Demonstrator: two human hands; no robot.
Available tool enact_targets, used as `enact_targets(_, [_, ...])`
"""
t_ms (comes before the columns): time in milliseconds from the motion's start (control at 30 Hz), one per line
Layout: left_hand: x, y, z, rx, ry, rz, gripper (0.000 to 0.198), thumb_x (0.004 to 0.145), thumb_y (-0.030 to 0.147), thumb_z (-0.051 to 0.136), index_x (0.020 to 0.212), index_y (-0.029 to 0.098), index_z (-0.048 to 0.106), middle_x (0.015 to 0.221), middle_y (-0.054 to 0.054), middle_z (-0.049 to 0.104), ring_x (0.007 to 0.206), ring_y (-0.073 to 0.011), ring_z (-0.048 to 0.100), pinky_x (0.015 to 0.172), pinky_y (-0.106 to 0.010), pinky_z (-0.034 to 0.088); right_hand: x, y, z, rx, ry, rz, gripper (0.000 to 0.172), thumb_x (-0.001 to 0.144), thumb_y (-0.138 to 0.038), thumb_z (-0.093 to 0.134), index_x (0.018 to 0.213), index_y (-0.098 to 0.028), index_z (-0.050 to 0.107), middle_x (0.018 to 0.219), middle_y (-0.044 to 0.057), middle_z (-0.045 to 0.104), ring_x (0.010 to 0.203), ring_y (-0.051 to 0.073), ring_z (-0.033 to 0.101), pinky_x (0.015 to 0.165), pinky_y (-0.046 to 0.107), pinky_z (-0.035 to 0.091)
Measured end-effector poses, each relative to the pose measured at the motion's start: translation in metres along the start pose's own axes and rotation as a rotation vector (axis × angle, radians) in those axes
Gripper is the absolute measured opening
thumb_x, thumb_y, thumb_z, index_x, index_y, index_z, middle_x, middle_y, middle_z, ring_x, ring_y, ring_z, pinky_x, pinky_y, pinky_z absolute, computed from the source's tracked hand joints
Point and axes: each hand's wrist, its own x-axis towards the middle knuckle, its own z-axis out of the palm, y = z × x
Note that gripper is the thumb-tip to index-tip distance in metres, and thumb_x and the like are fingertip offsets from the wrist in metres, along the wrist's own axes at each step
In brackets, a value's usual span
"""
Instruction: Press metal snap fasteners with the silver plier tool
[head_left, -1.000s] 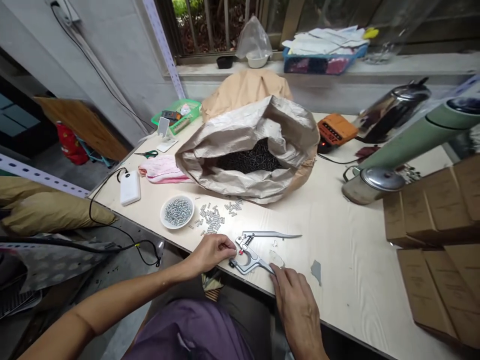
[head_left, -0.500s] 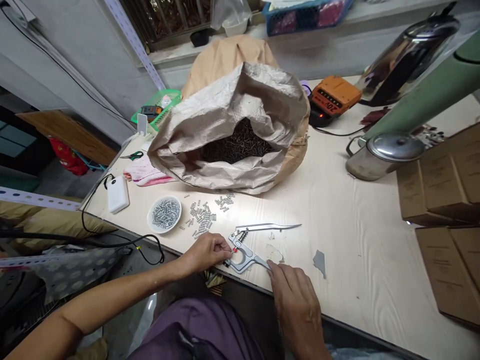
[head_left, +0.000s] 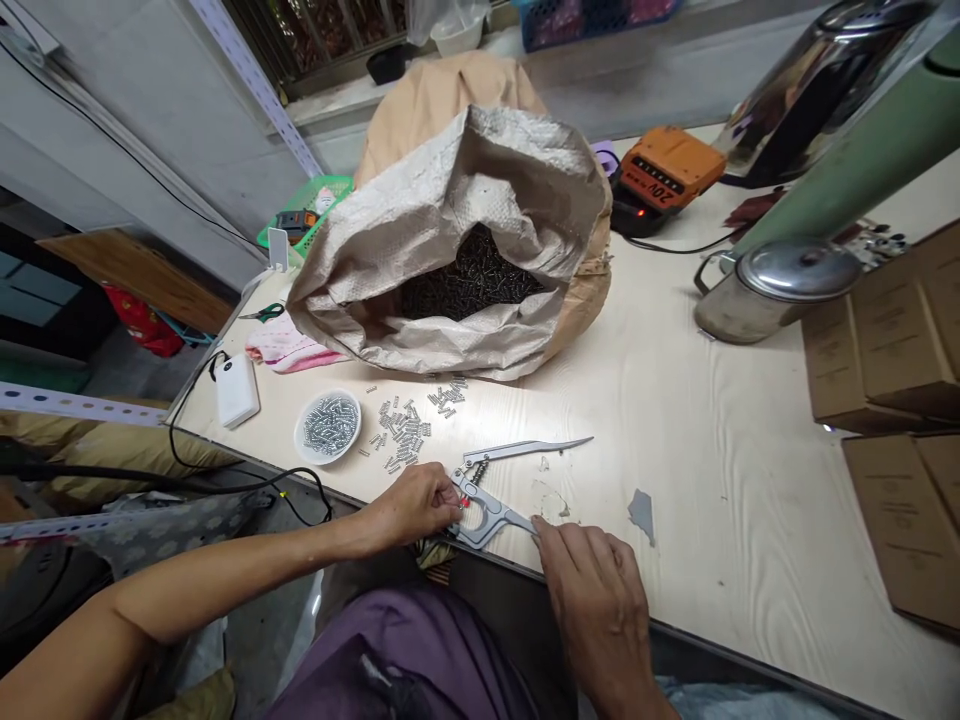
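A grey metal plier-like hand tool (head_left: 491, 518) lies near the table's front edge. It has a round opening, a dark coil spring and a small red part (head_left: 465, 503); its second long arm (head_left: 529, 448) is spread away from the first. My left hand (head_left: 424, 505) is closed in a pinch at the tool's left end, beside the red part; what lies between the fingertips is hidden. My right hand (head_left: 596, 590) grips the tip of the near handle between thumb and fingers. Beyond my left hand lie several small silvery coil springs (head_left: 405, 435), loose on the table.
A white bowl (head_left: 300, 440) holds more silvery springs. Behind stands an open sack (head_left: 405, 210) full of small dark metal pieces. To the right are a lidded metal mug (head_left: 739, 300), cardboard boxes (head_left: 892, 350), a green post (head_left: 847, 180) and an orange battery (head_left: 671, 160) on a charger.
The camera view has shifted slightly. Both hands stay at the tool in nearly the same places, and the tool's arms remain spread.
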Motion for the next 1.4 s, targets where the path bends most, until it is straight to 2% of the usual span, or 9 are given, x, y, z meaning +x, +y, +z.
enact_targets(167, [-0.003, 0.009, -0.005, 0.081, -0.012, -0.012, 0.013, 0.069, 0.019, 0.056, 0.058, 0.014, 0.057, 0.059, 0.002, 0.055, 0.060, -0.0103, 0.052, 0.055, -0.018, 0.035, 0.013, 0.010, -0.009, 0.005, -0.029, -0.042, 0.029, 0.089, -0.031, 0.042, 0.111, -0.020, 0.056, 0.109, 0.010, 0.060, 0.097, 0.021, 0.053, 0.081, 0.035, 0.042])
enact_targets(267, [-0.004, 0.012, -0.007, 0.098, -0.017, -0.007, 0.013, 0.069, 0.019, 0.057, 0.058, 0.013, 0.057, 0.058, 0.002, 0.056, 0.062, -0.0111, 0.052, 0.056, -0.018, 0.035, 0.025, 0.027, -0.012, -0.077, -0.021, -0.099, 0.055, 0.086, -0.047, 0.040, 0.129, -0.014, 0.042, 0.136, 0.017, 0.042, 0.126, 0.031, 0.036, 0.091, 0.043, 0.040])
enact_targets(333, [-0.005, 0.013, -0.007, 0.106, -0.011, -0.005, 0.013, 0.069, 0.019, 0.057, 0.058, 0.014, 0.057, 0.058, 0.002, 0.056, 0.062, -0.0113, 0.052, 0.056, -0.018, 0.035, 0.032, 0.038, -0.012, -0.111, -0.058, -0.138, 0.066, 0.082, -0.053, 0.043, 0.134, -0.012, 0.035, 0.139, 0.019, 0.037, 0.132, 0.034, 0.026, 0.096, 0.047, 0.037])
enact_targets(500, [-0.006, 0.013, -0.007, 0.110, -0.006, -0.010, 0.012, 0.070, 0.020, 0.058, 0.060, 0.013, 0.058, 0.065, 0.001, 0.059, 0.065, -0.0118, 0.053, 0.058, -0.018, 0.036, 0.043, 0.051, -0.009, -0.099, -0.208, -0.156, 0.085, 0.073, -0.056, 0.054, 0.141, -0.015, 0.024, 0.135, 0.016, 0.045, 0.130, 0.030, 0.032, 0.101, 0.048, 0.032])
enact_targets(633, [-0.006, 0.012, -0.007, 0.095, 0.001, -0.001, 0.010, 0.070, 0.020, 0.058, 0.063, 0.014, 0.059, 0.071, 0.000, 0.061, 0.068, -0.0121, 0.054, 0.060, -0.018, 0.038, 0.050, 0.053, -0.008, -0.096, -0.249, -0.162, 0.100, 0.062, -0.059, 0.062, 0.142, -0.015, 0.022, 0.144, 0.014, 0.034, 0.135, 0.033, 0.020, 0.101, 0.048, 0.032])
enact_targets(867, [-0.005, 0.007, -0.003, 0.078, 0.011, 0.024, 0.011, 0.070, 0.019, 0.057, 0.060, 0.014, 0.058, 0.062, 0.001, 0.058, 0.065, -0.0126, 0.054, 0.057, -0.019, 0.036, 0.055, 0.053, -0.006, -0.077, -0.258, -0.215, 0.088, 0.062, -0.049, 0.064, 0.135, -0.012, 0.033, 0.125, 0.015, 0.052, 0.118, 0.031, 0.043, 0.095, 0.047, 0.034])
enact_targets(1167, [-0.009, -0.001, 0.000, 0.117, 0.073, 0.061, 0.018, 0.076, 0.025, 0.059, 0.062, 0.013, 0.059, 0.067, 0.000, 0.057, 0.064, -0.0122, 0.054, 0.058, -0.020, 0.039, 0.056, 0.037, -0.023, -0.133, -0.264, -0.150, 0.057, 0.065, -0.036, 0.067, 0.116, -0.017, 0.049, 0.104, 0.009, 0.059, 0.091, 0.023, 0.051, 0.072, 0.034, 0.037])
enact_targets(1267, [-0.019, -0.001, 0.009, 0.233, 0.208, 0.220, 0.018, 0.085, 0.029, 0.052, 0.077, 0.015, 0.060, 0.082, -0.004, 0.058, 0.072, -0.0145, 0.055, 0.065, -0.024, 0.044, 0.053, 0.032, -0.024, -0.122, -0.236, -0.160, 0.040, 0.070, -0.030, 0.064, 0.107, -0.017, 0.052, 0.095, 0.007, 0.060, 0.084, 0.020, 0.051, 0.069, 0.032, 0.035])
enact_targets(1400, [-0.011, 0.013, 0.030, 0.446, 0.350, 0.603, 0.034, 0.087, 0.038, 0.051, 0.113, 0.016, 0.049, 0.115, -0.014, 0.053, 0.108, -0.0253, 0.049, 0.086, -0.038, 0.044, 0.049, 0.025, -0.024, -0.115, -0.242, -0.138, 0.040, 0.067, -0.022, 0.068, 0.104, -0.016, 0.053, 0.091, 0.006, 0.059, 0.083, 0.019, 0.051, 0.067, 0.030, 0.037])
